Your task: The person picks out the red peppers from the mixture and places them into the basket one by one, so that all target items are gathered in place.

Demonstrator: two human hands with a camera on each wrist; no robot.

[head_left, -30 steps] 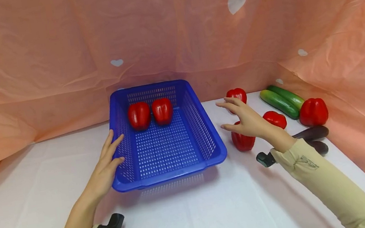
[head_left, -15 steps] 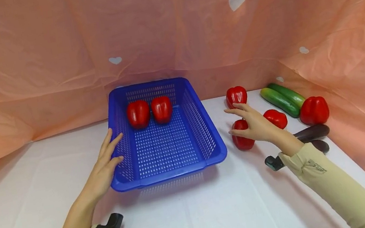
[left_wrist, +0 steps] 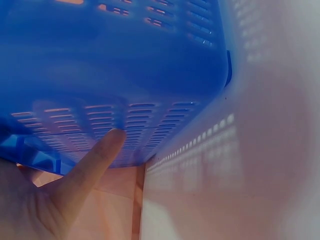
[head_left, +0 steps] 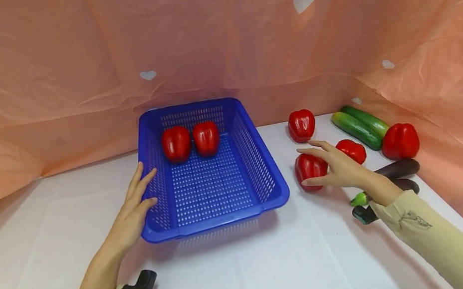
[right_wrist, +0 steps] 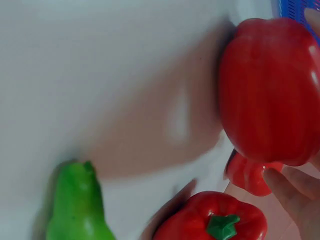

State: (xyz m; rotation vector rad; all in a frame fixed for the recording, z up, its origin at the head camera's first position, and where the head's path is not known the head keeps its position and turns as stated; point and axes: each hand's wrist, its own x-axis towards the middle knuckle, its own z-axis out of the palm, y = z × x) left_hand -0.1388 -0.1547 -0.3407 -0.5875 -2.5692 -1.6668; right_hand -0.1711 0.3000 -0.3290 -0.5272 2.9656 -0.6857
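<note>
My left hand (head_left: 130, 218) rests at the left rim of a blue plastic basket (head_left: 221, 224), fingers straight; the left wrist view shows its thumb (left_wrist: 92, 167) extended against the basket wall. Two red bell peppers (head_left: 176, 144) sit at the basket's far end. To the right, my right hand (head_left: 341, 167) hovers with spread fingers and thumb around a red bell pepper (head_left: 308, 168) on the table. The right wrist view shows this pepper (right_wrist: 272, 92) large, fingers at its far side, not curled round it.
Another bell pepper (head_left: 302, 125) lies behind, one (head_left: 352, 150) beside the right hand. Farther right are two cucumbers (head_left: 356, 129), a bell pepper (head_left: 400, 141) and two eggplants (head_left: 399, 168), partly hidden by the right arm. An orange curtain (head_left: 214, 36) hangs behind the white-covered table (head_left: 252, 272).
My right hand has moved right and toward me, from beside the basket to over the near bell pepper. The back pepper and an eggplant's green stem have come into view. The left hand stays put.
</note>
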